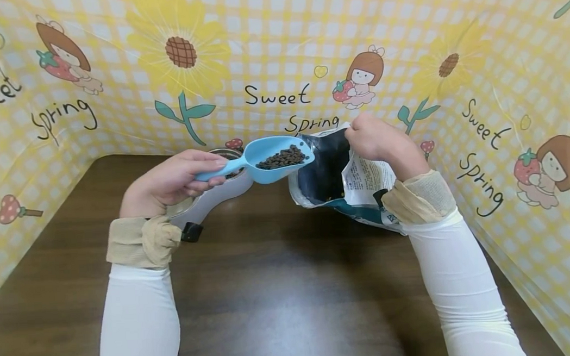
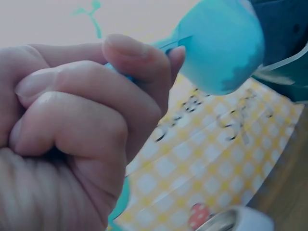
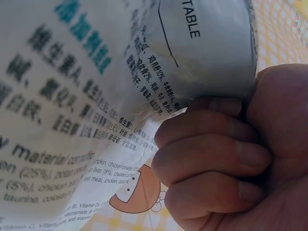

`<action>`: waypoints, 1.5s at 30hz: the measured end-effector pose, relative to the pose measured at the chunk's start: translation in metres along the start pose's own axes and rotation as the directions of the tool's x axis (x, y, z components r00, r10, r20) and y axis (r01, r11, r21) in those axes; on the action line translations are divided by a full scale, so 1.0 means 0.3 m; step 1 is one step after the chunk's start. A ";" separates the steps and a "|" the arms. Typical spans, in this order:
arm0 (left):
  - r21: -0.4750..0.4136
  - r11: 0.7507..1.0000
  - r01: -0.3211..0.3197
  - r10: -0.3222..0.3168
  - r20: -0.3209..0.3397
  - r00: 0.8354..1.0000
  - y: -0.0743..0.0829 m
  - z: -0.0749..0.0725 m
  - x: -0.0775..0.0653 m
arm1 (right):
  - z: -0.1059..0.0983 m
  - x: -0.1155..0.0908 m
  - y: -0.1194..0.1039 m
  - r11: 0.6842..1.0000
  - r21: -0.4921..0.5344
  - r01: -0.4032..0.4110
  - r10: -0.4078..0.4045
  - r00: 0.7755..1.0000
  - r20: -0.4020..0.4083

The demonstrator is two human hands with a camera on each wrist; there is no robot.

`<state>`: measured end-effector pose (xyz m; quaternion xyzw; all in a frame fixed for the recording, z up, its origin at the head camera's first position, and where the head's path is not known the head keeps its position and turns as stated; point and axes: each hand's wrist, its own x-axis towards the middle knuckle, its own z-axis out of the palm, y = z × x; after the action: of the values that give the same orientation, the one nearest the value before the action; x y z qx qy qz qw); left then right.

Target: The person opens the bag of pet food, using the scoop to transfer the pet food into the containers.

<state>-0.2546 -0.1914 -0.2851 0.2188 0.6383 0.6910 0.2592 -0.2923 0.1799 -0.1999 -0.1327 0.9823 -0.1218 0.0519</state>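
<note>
I held light-blue plastic scoop [image 1: 269,174] roughly level, open side up, partly filled with small dark-brown pellets [image 1: 285,157]. Its lip pointed right, at wide-open mouth of white-and-teal printed bag [image 1: 356,182], dark inside; I gripped bag's upper rim.

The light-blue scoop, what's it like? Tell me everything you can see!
The light-blue, plastic-looking scoop has a slim handle and a deep, rounded bowl with an open front. A heap of small dark-brown pellets lies in it. The left hand grips the handle, holding it roughly level above the dark brown table, its front at the open mouth of a white-and-teal printed bag. Whether they touch, I can't tell.
</note>
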 end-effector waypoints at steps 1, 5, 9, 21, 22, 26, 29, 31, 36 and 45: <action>-0.012 1.000 0.000 -0.001 -0.003 1.000 0.002 -0.013 -0.015 | 0.000 0.000 0.000 1.000 0.000 0.001 -0.001 1.000 0.000; -0.090 0.996 -0.016 0.016 0.002 1.000 0.006 -0.063 -0.071 | -0.001 0.000 0.002 1.000 -0.003 0.000 0.000 1.000 0.003; -0.123 0.991 -0.046 0.049 0.015 0.999 0.008 -0.096 -0.110 | -0.004 0.000 0.002 1.000 -0.007 0.005 -0.005 1.000 0.002; -0.136 0.989 -0.054 0.040 -0.109 0.993 -0.005 -0.198 -0.262 | 0.007 -0.002 -0.011 1.000 0.015 -0.005 0.005 1.000 -0.001; -0.136 0.989 -0.055 0.039 -0.117 0.992 -0.011 -0.212 -0.282 | 0.008 -0.003 -0.011 1.000 0.015 -0.004 0.004 1.000 0.001; -0.143 0.988 -0.052 0.031 -0.145 0.989 -0.042 -0.264 -0.353 | 0.009 -0.004 -0.011 1.000 -0.001 0.003 -0.003 1.000 0.001; -0.137 0.990 -0.024 -0.004 -0.196 0.981 -0.062 -0.293 -0.393 | 0.012 -0.004 -0.011 1.000 -0.018 0.018 -0.019 1.000 -0.012; -0.133 0.991 -0.003 -0.029 -0.240 0.970 -0.073 -0.308 -0.412 | 0.014 -0.005 -0.011 0.999 -0.031 0.028 -0.028 0.999 -0.023; -0.085 0.995 0.058 -0.079 -0.270 0.960 -0.101 -0.341 -0.447 | 0.021 -0.008 -0.010 0.998 -0.041 0.041 -0.042 0.998 -0.038; -0.004 0.983 0.181 -0.172 -0.329 0.928 -0.121 -0.378 -0.522 | 0.030 -0.005 -0.013 0.999 -0.036 0.028 -0.029 0.999 -0.033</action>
<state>-0.2029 -0.3766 -0.3268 0.0459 0.6988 0.6830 0.2076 -0.2885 0.1747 -0.2076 -0.1456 0.9830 -0.1072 0.0313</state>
